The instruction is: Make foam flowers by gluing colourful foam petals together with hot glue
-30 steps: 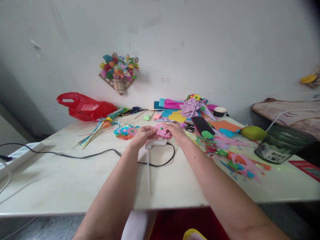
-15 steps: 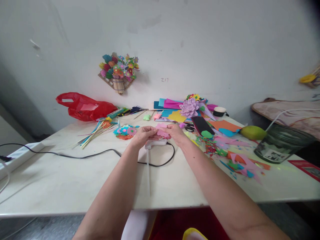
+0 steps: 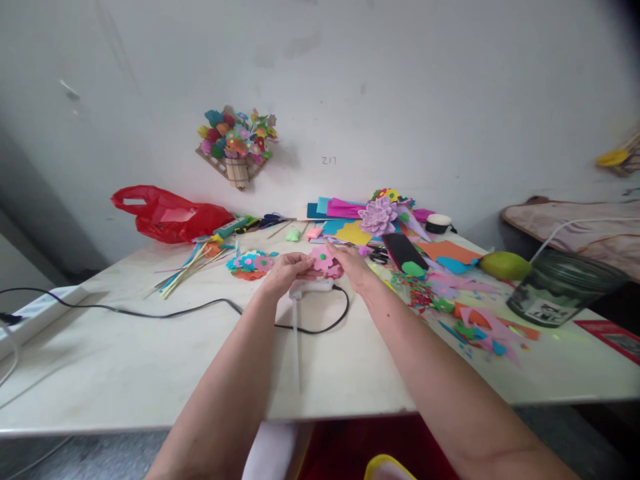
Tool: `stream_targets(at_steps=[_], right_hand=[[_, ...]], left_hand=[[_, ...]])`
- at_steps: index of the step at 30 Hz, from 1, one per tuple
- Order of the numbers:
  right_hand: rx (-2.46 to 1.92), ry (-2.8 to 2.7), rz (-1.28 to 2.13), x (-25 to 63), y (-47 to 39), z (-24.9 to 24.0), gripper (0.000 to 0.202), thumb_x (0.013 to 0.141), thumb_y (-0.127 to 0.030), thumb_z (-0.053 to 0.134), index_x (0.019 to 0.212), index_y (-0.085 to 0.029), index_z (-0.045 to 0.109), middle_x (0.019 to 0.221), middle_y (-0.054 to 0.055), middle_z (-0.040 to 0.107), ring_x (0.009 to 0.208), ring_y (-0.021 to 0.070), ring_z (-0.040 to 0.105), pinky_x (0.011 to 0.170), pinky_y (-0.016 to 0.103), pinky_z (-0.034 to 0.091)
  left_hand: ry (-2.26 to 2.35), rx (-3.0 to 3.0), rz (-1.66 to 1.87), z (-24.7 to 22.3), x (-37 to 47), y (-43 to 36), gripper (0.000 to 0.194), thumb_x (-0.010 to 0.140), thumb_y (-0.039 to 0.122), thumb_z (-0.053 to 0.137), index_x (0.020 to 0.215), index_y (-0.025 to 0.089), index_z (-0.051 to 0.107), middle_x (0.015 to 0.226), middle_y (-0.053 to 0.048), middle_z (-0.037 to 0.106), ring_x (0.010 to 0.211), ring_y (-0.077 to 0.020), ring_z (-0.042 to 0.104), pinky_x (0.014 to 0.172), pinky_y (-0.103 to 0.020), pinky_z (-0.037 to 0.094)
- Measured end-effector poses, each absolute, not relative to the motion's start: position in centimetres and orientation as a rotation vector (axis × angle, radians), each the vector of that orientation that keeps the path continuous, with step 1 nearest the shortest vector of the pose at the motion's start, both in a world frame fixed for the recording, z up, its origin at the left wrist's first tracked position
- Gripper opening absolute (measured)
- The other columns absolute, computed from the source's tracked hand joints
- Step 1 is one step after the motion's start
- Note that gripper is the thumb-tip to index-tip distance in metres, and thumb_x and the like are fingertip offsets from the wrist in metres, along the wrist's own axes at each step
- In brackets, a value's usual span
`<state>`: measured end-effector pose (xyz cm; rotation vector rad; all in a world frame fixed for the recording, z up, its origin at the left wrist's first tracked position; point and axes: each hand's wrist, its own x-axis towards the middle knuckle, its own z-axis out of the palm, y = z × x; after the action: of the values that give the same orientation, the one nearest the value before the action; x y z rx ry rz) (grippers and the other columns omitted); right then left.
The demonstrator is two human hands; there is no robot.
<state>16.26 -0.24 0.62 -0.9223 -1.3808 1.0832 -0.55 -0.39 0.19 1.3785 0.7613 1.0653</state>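
Head view: over the counter (image 3: 150, 373), left hand (image 3: 287, 272) and right hand (image 3: 353, 265) pinch a pink flower (image 3: 320, 258) at nine and two o'clock, seemingly to steady it, with a glue gun (image 3: 315, 287) at its six o'clock.

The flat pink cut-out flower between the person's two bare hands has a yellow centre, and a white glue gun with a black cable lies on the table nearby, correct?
Not quite: the head view shows that the flower has a green centre, not a yellow one. The rest stands.
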Motion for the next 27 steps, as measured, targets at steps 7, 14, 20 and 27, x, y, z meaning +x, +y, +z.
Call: stream_targets(at_steps=[7,14,20,27], right_hand=[[-0.946,-1.382,1.021,16.47,0.29,0.47,0.034,0.062,-0.047,0.062,0.056,-0.015,0.054,0.052,-0.002,0.051,0.049,0.0086,0.042,0.049,0.024,0.033],[-0.994,-1.490,0.803,16.02,-0.30,0.96,0.030,0.065,-0.041,0.059,0.049,-0.017,0.048,0.048,-0.003,0.043,0.048,0.0092,0.038,0.049,0.025,0.031],[-1.029,-1.590,0.755,15.75,-0.30,0.80,0.026,0.068,-0.038,0.055,0.052,-0.018,0.048,0.048,-0.004,0.044,0.049,0.0100,0.039,0.049,0.024,0.032],[-1.003,-1.635,0.711,15.66,-0.30,0.80,0.026,0.069,-0.038,0.053,0.055,-0.017,0.051,0.051,-0.004,0.045,0.050,0.0096,0.038,0.051,0.024,0.032]], left_hand=[[0.775,1.393,1.106,-0.03,-0.55,-0.22,0.028,0.065,0.035,0.068,0.075,0.011,0.057,0.066,-0.006,0.067,0.068,-0.0183,0.066,0.068,-0.029,0.051],[0.771,1.404,1.129,0.13,-0.40,-0.37,0.034,0.069,0.044,0.062,0.072,0.010,0.057,0.064,-0.005,0.063,0.064,-0.0176,0.065,0.065,-0.030,0.051],[0.873,1.499,1.169,0.23,-0.08,-0.57,0.032,0.061,0.042,0.069,0.067,0.012,0.057,0.062,0.000,0.060,0.058,-0.0148,0.063,0.059,-0.026,0.050],[0.925,1.565,1.157,0.47,0.14,-0.77,0.034,0.060,0.043,0.069,0.070,0.013,0.059,0.061,0.000,0.061,0.055,-0.0135,0.061,0.055,-0.024,0.049]])
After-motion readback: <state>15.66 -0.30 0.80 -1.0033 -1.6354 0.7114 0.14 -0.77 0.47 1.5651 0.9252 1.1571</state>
